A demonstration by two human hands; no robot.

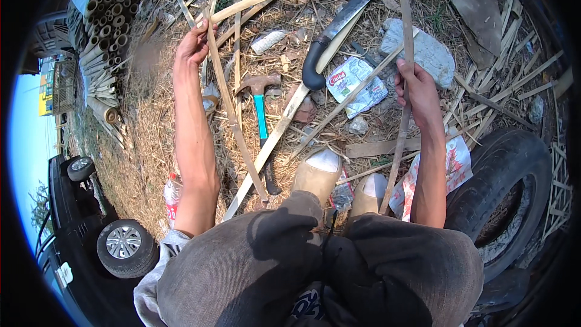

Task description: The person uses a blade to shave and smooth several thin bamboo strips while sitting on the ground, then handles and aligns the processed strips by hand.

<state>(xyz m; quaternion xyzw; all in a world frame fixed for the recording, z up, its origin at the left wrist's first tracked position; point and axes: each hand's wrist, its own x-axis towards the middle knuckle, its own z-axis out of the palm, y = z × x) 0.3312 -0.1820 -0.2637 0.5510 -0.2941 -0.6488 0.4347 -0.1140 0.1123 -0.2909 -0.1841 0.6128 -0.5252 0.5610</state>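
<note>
My left hand (pixel 195 44) pinches the upper end of a pale bamboo strip (pixel 227 97), which slants down toward my knees. On the right, my right hand (pixel 417 88) is closed around a darker, upright bamboo strip (pixel 399 145), whose lower end reaches beside my shoe. Between the hands lies a machete (pixel 348 15) with a curved black handle, on top of a long pale strip (pixel 272 136). A claw hammer (pixel 261 115) with a teal and black handle rests on the straw, right of the strip in my left hand.
A grey stone (pixel 423 52) and a crumpled printed wrapper (pixel 357 85) lie ahead of my shoes (pixel 321 173). A tire (pixel 502 182) is at right, near scattered strips (pixel 502 91). Bamboo poles (pixel 112 24) are stacked far left; a dark vehicle (pixel 78 236) stands at left.
</note>
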